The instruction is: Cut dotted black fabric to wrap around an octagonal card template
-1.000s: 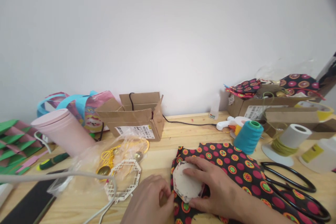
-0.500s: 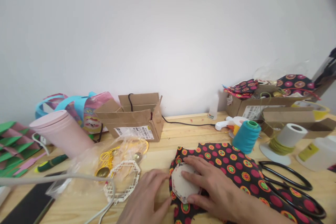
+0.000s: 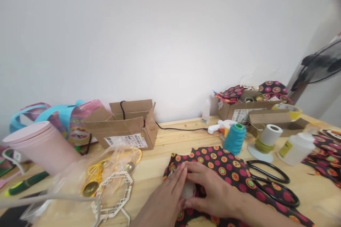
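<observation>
Both hands meet over a pale octagonal disc (image 3: 188, 190), which lies on black cloth (image 3: 229, 170) with pink and orange patterns. My left hand (image 3: 166, 198) rests on the disc's left side with its fingers together, covering that part. From the right, my right hand (image 3: 213, 191) curves round the disc, thumb at the near side and fingertips touching the left hand's. Much of the disc is hidden beneath the fingers. A white octagonal lattice frame (image 3: 128, 189) lies left of my left hand, beside yellow cord (image 3: 93, 175) and plastic wrap.
Black-handled scissors (image 3: 277, 188), a teal thread cone (image 3: 234, 139), a green-cord spool (image 3: 266, 145) and a white bottle (image 3: 295, 149) stand or lie right. Behind are an open cardboard box (image 3: 125, 124) and a white glue gun (image 3: 220, 126). A pink tumbler (image 3: 45, 149) leans left.
My left hand has moved right onto the disc and now touches the right hand. The view has turned rightward, showing a fan and more patterned cloth at the right.
</observation>
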Tool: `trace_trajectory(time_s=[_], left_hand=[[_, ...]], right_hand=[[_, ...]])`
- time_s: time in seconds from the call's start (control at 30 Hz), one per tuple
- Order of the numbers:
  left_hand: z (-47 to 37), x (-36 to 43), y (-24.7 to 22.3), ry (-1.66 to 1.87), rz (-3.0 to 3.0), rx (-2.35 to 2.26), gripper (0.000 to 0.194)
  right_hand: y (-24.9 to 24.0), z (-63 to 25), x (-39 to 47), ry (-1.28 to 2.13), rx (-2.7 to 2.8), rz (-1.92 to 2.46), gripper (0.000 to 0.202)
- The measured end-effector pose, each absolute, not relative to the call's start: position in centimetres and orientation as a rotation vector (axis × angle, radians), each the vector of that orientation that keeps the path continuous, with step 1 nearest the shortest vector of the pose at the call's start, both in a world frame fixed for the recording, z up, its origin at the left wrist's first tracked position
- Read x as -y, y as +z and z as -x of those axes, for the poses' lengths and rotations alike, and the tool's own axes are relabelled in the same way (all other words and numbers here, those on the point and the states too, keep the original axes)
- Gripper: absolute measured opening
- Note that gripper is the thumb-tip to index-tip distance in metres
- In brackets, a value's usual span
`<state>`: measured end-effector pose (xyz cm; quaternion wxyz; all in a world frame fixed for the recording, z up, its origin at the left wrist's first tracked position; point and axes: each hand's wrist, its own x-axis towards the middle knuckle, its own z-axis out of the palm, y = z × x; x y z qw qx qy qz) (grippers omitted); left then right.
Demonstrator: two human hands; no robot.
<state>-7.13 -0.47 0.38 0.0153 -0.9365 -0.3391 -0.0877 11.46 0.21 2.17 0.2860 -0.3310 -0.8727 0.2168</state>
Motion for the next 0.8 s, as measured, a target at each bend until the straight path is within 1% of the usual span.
trace_trajectory(time_s=[0.07,0.13,0.2,0.27,0.37,0.43,0.5,0.57,0.63,0.7,0.77,0.8], left_hand=[[7.2,0.2,0.2,-0.231,2.937,0.978,0.072],[7.2,0.1,0.5,-0.168,2.987,0.945,0.061],[7.2,0.2,1.0,-0.117,3.023,1.012,0.05],[7.3,0.2,1.4,-0.111,3.045,1.101,0.046],[7.6,0.1,1.1,-0.232,3.091,1.116,0.046],[7.8,0.1,0.5,-0.368,3.115,1.11,0.048],[8.0,0.2,-0.1,-0.488,3.136,1.174,0.053],[8.0,0.3,-0.2,-0.564,3.159,1.344,0.058],[8.0,0.5,0.0,-0.632,3.158,1.577,0.058],[8.0,0.6,0.3,-0.703,3.146,1.752,0.053],[8.0,0.7,0.4,-0.774,3.128,1.84,0.052],[8.0,0.7,0.4,-0.801,3.109,1.865,0.055]], right_hand=[[2.8,-12.6,-0.2,0.565,2.273,0.964,0.029],[3.4,-13.8,0.4,0.488,2.188,1.095,0.023],[3.9,-14.8,1.5,0.379,2.139,1.123,0.023],[4.3,-15.2,2.7,0.241,2.164,1.063,0.023],[3.9,-14.6,4.0,-0.035,2.324,0.951,0.024],[2.8,-13.4,4.1,-0.267,2.407,0.914,0.025],[0.9,-11.7,3.8,-0.503,2.387,0.924,0.029],[-1.1,-9.9,3.4,-0.702,2.284,0.973,0.035],[-2.8,-8.5,3.2,-0.833,2.216,0.959,0.038],[-3.8,-7.7,3.2,-0.904,2.183,0.947,0.037],[-4.4,-7.5,3.3,-0.932,2.164,0.947,0.033],[-4.5,-7.6,3.3,-0.927,2.158,0.955,0.032]])
